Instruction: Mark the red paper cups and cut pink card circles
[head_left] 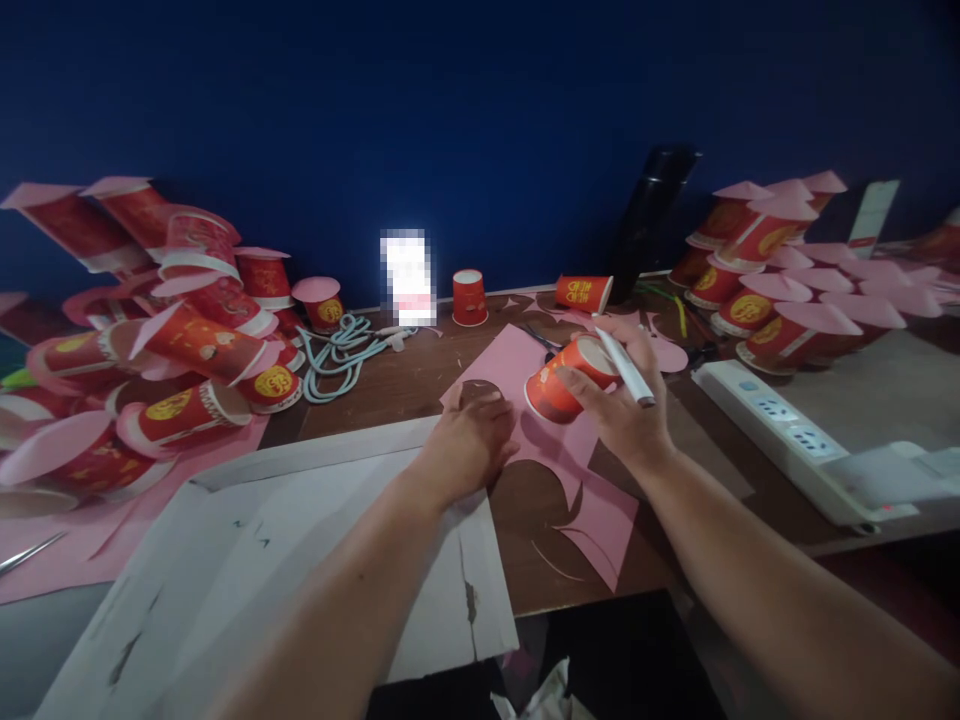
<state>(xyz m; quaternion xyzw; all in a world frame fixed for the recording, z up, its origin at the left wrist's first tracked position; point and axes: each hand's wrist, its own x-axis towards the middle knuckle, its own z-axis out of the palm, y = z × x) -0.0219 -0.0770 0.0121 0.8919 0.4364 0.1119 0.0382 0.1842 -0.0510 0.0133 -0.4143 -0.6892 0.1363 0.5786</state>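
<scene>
A red paper cup (559, 385) with gold print is tilted over the pink paper (499, 355), its white end towards my right hand (634, 405). That hand is closed on the cup, thumb along its side, and also has a white marker pen (626, 368) between its fingers. My left hand (476, 435) lies palm down on the edge of the pink paper, just left of the cup. Its fingers are loosely bent and appear to hold nothing. Curved pieces have been cut out of the pink paper, which reaches to the table's front.
Many red cups with pink paper discs are piled at the left (202, 330) and right (780, 320). A white power strip (787, 440), white board (300, 540), coiled cable (337, 360), glowing phone (407, 280), black bottle (652, 210) and scissors tip (30, 552) surround the hands.
</scene>
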